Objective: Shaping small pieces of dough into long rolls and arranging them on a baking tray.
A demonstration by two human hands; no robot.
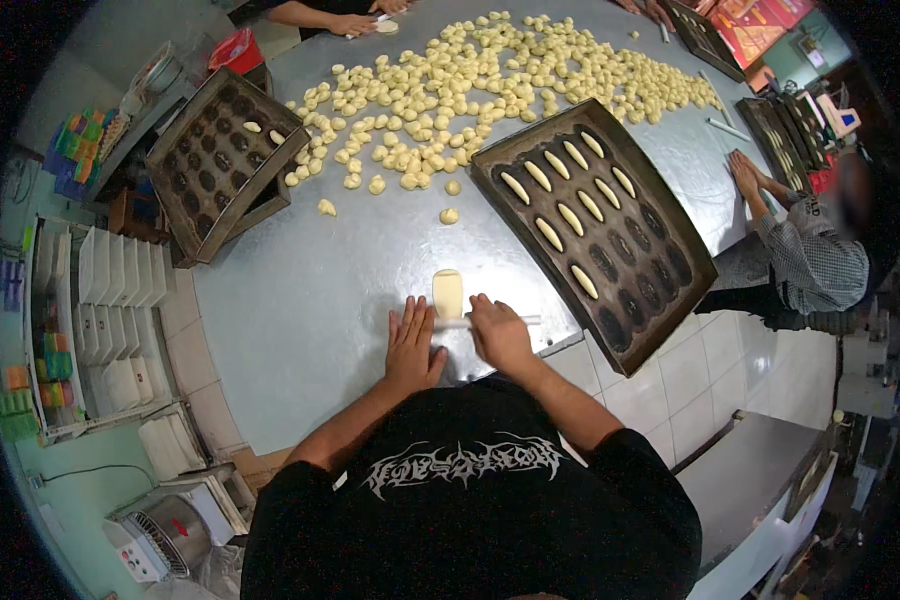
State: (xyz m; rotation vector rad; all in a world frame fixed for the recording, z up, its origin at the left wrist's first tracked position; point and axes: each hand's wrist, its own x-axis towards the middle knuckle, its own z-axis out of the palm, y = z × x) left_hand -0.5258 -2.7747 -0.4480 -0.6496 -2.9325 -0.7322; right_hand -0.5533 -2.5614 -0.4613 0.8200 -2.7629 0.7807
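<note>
A flattened oval of pale dough (447,287) lies on the metal table (250,330) just in front of me. A slim pale rolling pin (526,320) lies across its near end, with my right hand (500,330) closed over the pin's right part. My left hand (412,335) rests palm down just left of the dough, fingers stretched out, near the pin's left end. Close by on the right sits a large dark moulded baking tray (675,300), some of its oval hollows holding long dough pieces (582,282).
Several dough balls (450,214) cover the table's far part. Stacked trays (210,170) sit at left; more trays (767,135) and loose pins (727,129) at right. A co-worker (810,240) leans at the right edge; another's hands (355,22) work at the far edge. White racks (115,270) stand left.
</note>
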